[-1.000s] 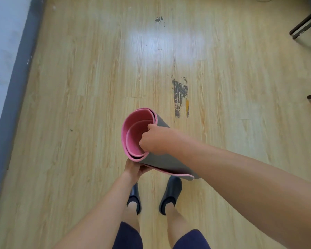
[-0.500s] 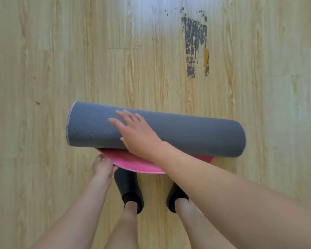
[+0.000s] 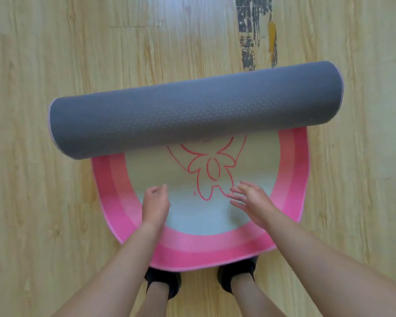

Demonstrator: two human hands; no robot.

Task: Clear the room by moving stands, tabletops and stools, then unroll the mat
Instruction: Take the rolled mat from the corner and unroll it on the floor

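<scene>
both hands, left hand and right hand, hover open and empty, so the half-unrolled grey-backed pink foam mat could curl back or roll crooked on the slick wooden floor

Half a second ago my right hand lay flat on the grey roll, with only a sliver of pink showing under it. Now the mat is partly unrolled on the floor: a pink-bordered stretch with a red flower outline lies open between the roll and my shoes. Both hands are off the roll; the left hand no longer pinches the mat's near edge. A second ago I held it upright, on end.
</scene>
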